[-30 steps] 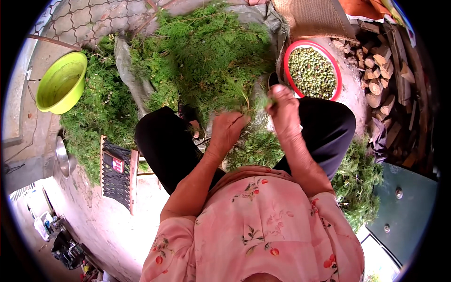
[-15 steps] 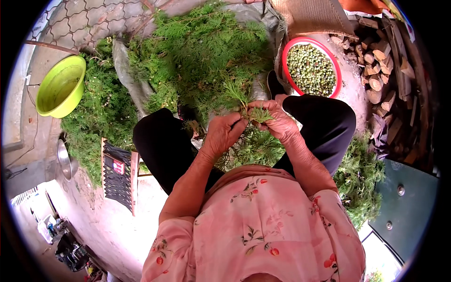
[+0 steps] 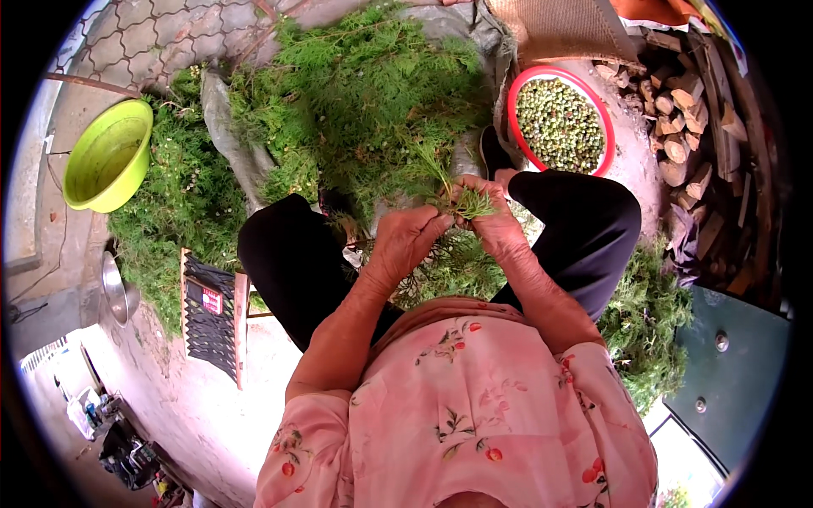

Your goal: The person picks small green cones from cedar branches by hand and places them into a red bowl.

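Note:
Between my knees, my left hand (image 3: 410,240) and my right hand (image 3: 489,222) meet on a small green evergreen sprig (image 3: 472,203). The left thumb and fingers are pinched at the sprig's stem side. My right fingers close around its feathery leaves, some of which poke upward above the hand. Fingertips hide whatever small part lies between them. Beyond my hands spreads a big heap of cut evergreen branches (image 3: 373,93), partly on a grey sheet (image 3: 227,127). More loose foliage (image 3: 453,275) lies beneath my forearms.
At right stands a red-rimmed basin (image 3: 560,121) full of small green cones or fruits. A yellow-green tub (image 3: 107,157) and a metal bowl (image 3: 114,288) are at left, near a small woven-seat chair (image 3: 212,317). Split firewood (image 3: 677,127) is stacked at far right, above a dark green panel (image 3: 732,364).
My right hand has turned and shifted slightly inward, with the sprig bunched closer in its fingers. My left hand has moved a little toward it.

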`<state>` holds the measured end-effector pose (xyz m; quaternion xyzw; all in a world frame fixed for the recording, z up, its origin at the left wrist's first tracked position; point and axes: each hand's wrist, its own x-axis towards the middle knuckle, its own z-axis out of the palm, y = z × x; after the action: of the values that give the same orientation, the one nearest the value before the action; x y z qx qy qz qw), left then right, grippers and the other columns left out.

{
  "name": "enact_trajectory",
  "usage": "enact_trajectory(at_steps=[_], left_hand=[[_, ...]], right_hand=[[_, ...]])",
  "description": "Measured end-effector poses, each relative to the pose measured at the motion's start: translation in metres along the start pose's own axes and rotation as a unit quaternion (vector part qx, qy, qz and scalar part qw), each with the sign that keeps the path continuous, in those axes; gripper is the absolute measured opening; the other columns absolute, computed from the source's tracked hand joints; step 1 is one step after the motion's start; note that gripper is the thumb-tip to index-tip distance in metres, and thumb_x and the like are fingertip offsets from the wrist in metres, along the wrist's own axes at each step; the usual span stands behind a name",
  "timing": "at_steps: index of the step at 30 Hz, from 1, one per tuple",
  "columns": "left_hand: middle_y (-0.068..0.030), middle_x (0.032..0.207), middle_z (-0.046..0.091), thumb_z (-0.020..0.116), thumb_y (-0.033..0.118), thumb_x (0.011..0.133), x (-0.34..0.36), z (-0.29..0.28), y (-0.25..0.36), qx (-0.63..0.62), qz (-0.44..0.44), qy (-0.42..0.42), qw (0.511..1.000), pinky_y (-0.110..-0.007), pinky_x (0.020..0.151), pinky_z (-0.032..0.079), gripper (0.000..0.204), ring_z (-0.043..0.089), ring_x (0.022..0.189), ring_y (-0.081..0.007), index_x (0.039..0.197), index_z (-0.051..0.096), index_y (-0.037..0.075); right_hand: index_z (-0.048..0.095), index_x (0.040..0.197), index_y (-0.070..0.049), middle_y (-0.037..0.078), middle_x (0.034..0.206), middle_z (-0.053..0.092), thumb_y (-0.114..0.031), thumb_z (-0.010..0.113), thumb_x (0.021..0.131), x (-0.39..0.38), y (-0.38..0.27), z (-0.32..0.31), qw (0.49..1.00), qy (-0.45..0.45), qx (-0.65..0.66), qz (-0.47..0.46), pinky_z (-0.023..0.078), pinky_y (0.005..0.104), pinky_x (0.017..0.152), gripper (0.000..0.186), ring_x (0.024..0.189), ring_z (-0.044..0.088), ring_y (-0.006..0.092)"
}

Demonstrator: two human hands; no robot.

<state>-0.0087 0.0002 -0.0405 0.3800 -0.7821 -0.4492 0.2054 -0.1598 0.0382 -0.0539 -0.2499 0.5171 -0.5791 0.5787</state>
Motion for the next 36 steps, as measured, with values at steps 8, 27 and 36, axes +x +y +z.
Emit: enact_trajectory(at_steps=[8, 27, 36], left_hand=[[-0.0101, 0.052, 0.040, 0.055, 0.022, 0.084, 0.000, -0.001, 0.001, -0.012, 0.018, 0.006, 1.000, -0.030, 0.048, 0.037, 0.026, 0.039, 0.049, -0.0169, 0.071, 0.052, 0.000], [0.0045, 0.056, 0.045, 0.059, 0.022, 0.080, -0.003, -0.015, 0.023, -0.314, -0.106, -0.069, 0.941, -0.022, 0.047, 0.029, 0.022, 0.037, 0.052, -0.0036, 0.079, 0.062, 0.000], [0.0014, 0.062, 0.052, 0.054, 0.025, 0.080, 0.001, -0.007, 0.003, -0.363, -0.204, -0.057, 0.908, -0.022, 0.052, 0.032, 0.029, 0.041, 0.056, -0.0065, 0.076, 0.061, -0.003]], right_hand=[[0.059, 0.088, -0.004, -0.002, 0.070, 0.058, -0.021, 0.062, 0.081, 0.000, -0.007, -0.004, 0.990, -0.098, 0.051, 0.088, 0.035, 0.0143, 0.039, 0.018, 0.052, 0.051, 0.0045], [0.060, 0.094, -0.005, 0.003, 0.086, 0.062, -0.010, 0.062, 0.078, 0.003, -0.002, -0.019, 0.952, -0.160, 0.162, 0.206, 0.047, 0.0200, 0.058, 0.017, 0.068, 0.059, 0.0095], [0.062, 0.090, 0.000, 0.001, 0.072, 0.060, 0.004, 0.058, 0.076, 0.013, 0.011, -0.007, 0.998, -0.003, 0.010, 0.057, 0.040, 0.0206, 0.048, 0.016, 0.056, 0.051, 0.0069]])
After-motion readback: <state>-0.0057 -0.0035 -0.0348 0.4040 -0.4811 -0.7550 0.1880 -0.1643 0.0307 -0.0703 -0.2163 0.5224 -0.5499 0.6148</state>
